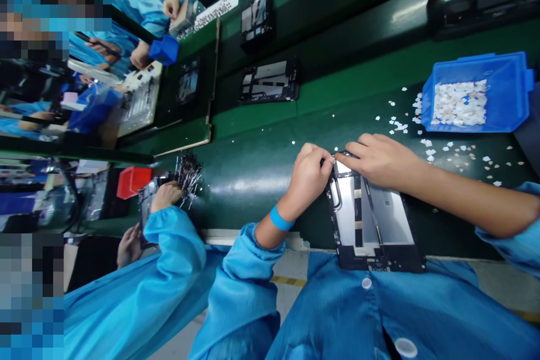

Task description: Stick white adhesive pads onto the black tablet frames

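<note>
An opened tablet housing [390,216], with a silver inside, dark frame and cables, lies at the table's near edge, its lower end overhanging towards me. At its upper left corner my left hand [310,174] is closed in a pinch. Something small and whitish shows at those fingertips, too small to name. My right hand [375,160] lies over the housing's upper edge with fingers stretched out, the index fingertip close to the left hand's pinch. Its palm hides the upper right corner.
A blue bin [506,95] of small white pieces stands right, with loose white pieces [399,124] scattered around it. Ahead lie another tablet housing [270,80] and a stack of housings [256,19]. At left, a co-worker's hand [166,196] is near dark strips [189,174] and a red bin [133,181].
</note>
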A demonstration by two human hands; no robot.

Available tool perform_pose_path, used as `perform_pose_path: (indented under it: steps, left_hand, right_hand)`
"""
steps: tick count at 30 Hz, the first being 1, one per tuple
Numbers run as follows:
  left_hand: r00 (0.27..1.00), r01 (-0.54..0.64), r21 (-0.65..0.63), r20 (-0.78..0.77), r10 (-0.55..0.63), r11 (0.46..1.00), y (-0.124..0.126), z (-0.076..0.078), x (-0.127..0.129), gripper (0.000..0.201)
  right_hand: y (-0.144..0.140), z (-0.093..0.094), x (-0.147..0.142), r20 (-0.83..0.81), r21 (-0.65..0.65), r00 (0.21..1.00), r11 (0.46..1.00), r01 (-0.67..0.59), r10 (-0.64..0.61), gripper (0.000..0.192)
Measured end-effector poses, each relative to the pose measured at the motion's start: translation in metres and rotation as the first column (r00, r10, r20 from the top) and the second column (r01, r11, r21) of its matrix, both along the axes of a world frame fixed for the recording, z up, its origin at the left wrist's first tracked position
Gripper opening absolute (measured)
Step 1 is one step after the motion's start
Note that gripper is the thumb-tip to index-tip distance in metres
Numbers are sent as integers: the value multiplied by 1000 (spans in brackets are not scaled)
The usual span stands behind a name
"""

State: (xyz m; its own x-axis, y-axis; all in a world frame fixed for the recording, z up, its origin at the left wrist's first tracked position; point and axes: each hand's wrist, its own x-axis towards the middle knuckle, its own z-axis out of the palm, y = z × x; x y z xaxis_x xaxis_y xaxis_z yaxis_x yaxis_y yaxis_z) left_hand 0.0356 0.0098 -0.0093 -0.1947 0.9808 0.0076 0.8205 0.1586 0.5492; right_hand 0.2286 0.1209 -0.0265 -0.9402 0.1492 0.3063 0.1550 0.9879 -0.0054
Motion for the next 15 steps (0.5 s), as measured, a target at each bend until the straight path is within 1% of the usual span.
perform_pose_path:
  steps: [4, 10, 15]
  left_hand:
    - [1000, 3, 13, -10, -3, 1000, 1, 0, 1, 13]
    - [1000, -28, 84, -7, 29, 996, -2, -8, 3, 14]
    - [999, -12, 106, -36, 16, 994, -2, -9, 4, 15]
  right_hand:
    - [1, 0, 0, 8, -6, 1000, 1000, -8, 8, 36]
    - [1, 0, 0, 17, -12, 1000, 1000, -9, 9, 35]
    - [1, -1, 1, 22, -2, 1000, 1000, -8, 8, 36]
